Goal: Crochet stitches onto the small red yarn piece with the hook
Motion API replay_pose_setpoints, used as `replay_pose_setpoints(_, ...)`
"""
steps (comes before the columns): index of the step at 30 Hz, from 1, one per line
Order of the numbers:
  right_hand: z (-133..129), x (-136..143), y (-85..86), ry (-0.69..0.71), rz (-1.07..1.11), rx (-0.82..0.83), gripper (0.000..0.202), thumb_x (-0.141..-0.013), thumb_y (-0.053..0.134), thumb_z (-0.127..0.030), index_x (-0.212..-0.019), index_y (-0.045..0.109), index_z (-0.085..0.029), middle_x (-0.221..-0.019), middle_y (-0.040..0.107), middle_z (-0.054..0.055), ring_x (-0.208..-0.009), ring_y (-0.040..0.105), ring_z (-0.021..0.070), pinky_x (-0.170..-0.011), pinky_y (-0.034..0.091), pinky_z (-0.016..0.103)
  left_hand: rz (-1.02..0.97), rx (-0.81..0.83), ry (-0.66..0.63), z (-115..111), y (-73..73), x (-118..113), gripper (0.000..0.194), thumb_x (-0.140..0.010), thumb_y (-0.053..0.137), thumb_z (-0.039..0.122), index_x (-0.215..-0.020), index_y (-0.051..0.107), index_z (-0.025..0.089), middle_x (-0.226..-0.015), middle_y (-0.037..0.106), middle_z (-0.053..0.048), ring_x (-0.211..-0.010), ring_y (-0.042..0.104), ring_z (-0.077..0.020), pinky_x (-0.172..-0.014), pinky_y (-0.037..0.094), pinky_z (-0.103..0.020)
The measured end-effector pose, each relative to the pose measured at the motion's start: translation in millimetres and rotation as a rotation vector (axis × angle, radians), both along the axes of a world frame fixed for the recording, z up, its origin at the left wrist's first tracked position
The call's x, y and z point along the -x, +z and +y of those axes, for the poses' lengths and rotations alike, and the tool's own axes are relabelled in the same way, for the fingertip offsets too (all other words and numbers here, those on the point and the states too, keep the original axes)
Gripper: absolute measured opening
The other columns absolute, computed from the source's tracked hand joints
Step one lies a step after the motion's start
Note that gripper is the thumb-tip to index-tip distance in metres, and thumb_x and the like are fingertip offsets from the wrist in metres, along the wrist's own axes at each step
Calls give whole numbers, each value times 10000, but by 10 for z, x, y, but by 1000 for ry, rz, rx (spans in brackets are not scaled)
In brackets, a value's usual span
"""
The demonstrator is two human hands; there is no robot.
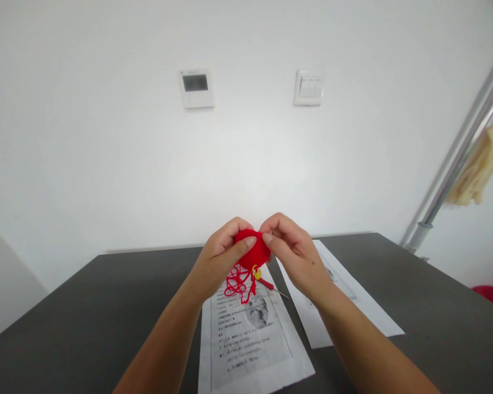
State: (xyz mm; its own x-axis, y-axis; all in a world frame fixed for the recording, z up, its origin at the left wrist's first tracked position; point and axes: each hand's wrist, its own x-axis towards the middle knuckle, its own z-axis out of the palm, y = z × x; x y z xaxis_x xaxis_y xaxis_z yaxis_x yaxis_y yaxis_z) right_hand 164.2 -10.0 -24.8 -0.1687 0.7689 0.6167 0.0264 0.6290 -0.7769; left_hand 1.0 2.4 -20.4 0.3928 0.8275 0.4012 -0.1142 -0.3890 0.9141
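Observation:
A small red crocheted piece (254, 254) is held up between both hands above the table. My left hand (225, 249) pinches its left side, with the thumb lying across the front. At its upper right edge, the thumb and forefinger of my right hand (290, 246) are closed on the rim. Below hang loose loops of red yarn (237, 283), and a small yellow ring-like piece (256, 272) shows at the lower edge. A crochet hook with a red handle (266, 283) and a thin metal shaft lies beneath, over the printed paper. The fingers behind the piece are hidden.
A printed sheet (246, 355) with text and a picture lies under the hands on the dark table (107, 317). Another sheet (370, 312) lies to the right, partly under my right forearm. A metal pole (456, 169) stands at the right, with cream cloth (479, 169) near it.

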Motion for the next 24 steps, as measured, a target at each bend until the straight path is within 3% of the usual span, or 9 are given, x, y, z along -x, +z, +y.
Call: replay_pose_setpoints(24, -26, 2, 7, 6, 20, 4, 105, -887, 533, -254, -790, 543, -214, -583, 465, -76, -532, 418, 103, -525, 328, 253, 76, -38, 17, -27, 5, 18, 208, -896, 639, 378, -836, 568, 192, -672, 546, 54, -583, 462, -96, -548, 343, -213)
